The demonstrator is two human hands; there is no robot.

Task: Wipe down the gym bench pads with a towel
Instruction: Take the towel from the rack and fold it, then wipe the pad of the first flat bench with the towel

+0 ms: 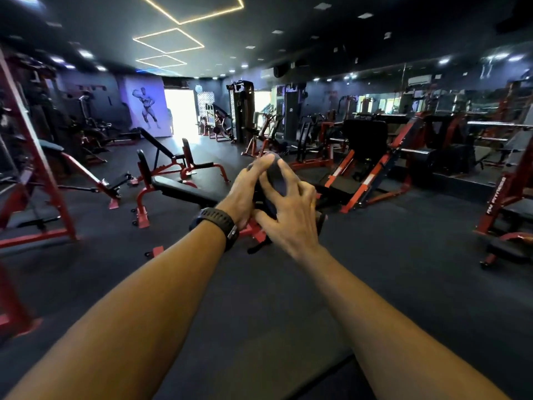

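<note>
Out in front, both arms reach forward and the left hand [248, 192] and right hand [288, 215] together clasp a dark bundle, apparently the towel [274, 176], held up in the air. Behind it stands a black-padded gym bench [181, 189] on a red frame.

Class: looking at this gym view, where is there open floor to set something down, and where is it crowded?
Open: the dark floor between the flat bench and the red rack. Crowded: the machines behind the hands.
</note>
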